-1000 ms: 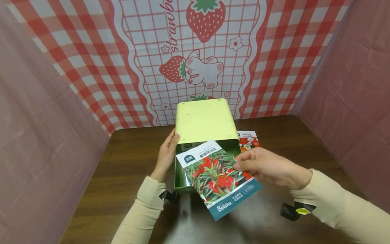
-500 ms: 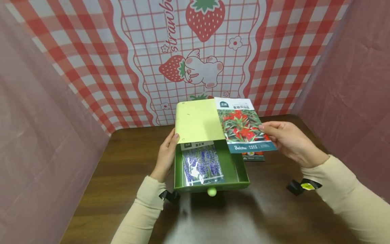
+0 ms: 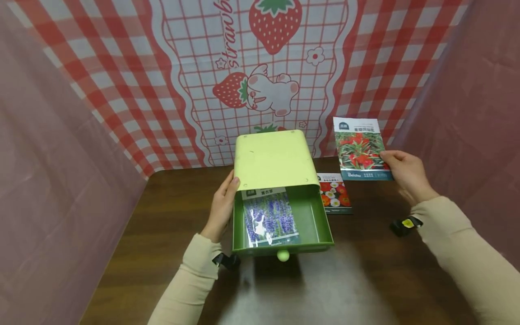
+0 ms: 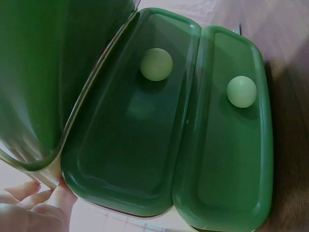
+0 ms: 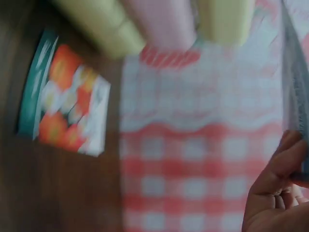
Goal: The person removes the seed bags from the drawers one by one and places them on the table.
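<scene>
Between thumb and fingers, my right hand (image 3: 408, 176) pinches a seed packet (image 3: 360, 151) with red flowers by its right edge, raised above the table. My left hand (image 3: 220, 207) rests against the left side of a small drawer cabinet (image 3: 276, 158), thumb at its front edge. The cabinet's green top drawer (image 3: 316, 219) is pulled out, and a seed packet with purple flowers (image 3: 270, 216) lies in its left part. Another seed packet with red and white flowers (image 3: 336, 197) lies on the table, right of the cabinet.
Two lower drawer fronts with round knobs (image 4: 156, 64) appear shut in the left wrist view. A strawberry-print cloth (image 3: 276, 90) hangs behind the brown table (image 3: 174, 216), with pink cloths (image 3: 483, 113) at both sides.
My right hand has carried the red-flower packet from over the drawer up and to the right, past the cabinet. The purple-flower packet and the packet on the table are uncovered. My left hand stays put.
</scene>
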`<state>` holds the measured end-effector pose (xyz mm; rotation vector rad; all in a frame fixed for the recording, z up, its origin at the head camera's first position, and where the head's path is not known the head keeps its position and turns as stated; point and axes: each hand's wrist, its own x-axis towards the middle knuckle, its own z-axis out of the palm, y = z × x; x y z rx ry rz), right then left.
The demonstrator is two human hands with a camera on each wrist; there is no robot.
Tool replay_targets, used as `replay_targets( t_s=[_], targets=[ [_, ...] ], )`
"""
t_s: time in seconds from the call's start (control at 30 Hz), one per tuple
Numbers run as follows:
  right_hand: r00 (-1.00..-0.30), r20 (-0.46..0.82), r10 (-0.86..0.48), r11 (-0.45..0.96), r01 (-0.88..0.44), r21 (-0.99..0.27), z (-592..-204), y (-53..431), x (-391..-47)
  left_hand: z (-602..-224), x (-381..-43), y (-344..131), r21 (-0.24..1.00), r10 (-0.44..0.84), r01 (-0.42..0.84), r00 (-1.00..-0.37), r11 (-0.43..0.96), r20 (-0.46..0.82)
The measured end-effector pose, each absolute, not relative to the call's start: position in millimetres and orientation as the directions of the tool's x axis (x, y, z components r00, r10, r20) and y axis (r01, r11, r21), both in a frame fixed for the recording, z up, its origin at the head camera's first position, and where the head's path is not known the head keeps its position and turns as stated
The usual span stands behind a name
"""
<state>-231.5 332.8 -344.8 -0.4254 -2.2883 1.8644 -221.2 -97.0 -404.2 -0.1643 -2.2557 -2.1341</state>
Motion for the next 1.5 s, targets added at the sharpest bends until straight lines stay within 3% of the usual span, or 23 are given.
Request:
replay_targets(
  t_s=[0.27, 0.57, 1.03, 1.3, 1.5],
  targets=[
    [-0.865, -0.036, 0.5, 0.244, 0.18, -0.953, -408.3, 375.7, -257.9, -403.9, -221.2, -96.2, 0.995, 0.047, 0.095, -0.995, 0.036, 0.093],
    [-0.803, -0.066, 0.593, 0.254, 0.264, -0.93, -463.6, 401.3, -264.8, -404.8, -221.4, -96.2, 0.996, 0.041, 0.09, -0.995, 0.025, 0.089],
    [-0.803, -0.059, 0.593, 0.431, 0.378, -0.819, -494.8, 392.5, -265.2, -403.4, -221.5, -94.9, 0.997, 0.013, 0.079, -0.997, 0.026, 0.079],
    [-0.84, -0.037, 0.541, 0.545, 0.384, -0.745, -493.1, 386.6, -261.6, -404.7, -222.1, -95.6, 0.996, 0.028, 0.089, -0.996, 0.024, 0.089],
    [-0.88, -0.104, 0.464, 0.621, 0.406, -0.67, -489.1, 390.9, -258.2, -405.3, -221.8, -95.5, 0.996, 0.033, 0.087, -0.996, 0.019, 0.086]
  ],
)
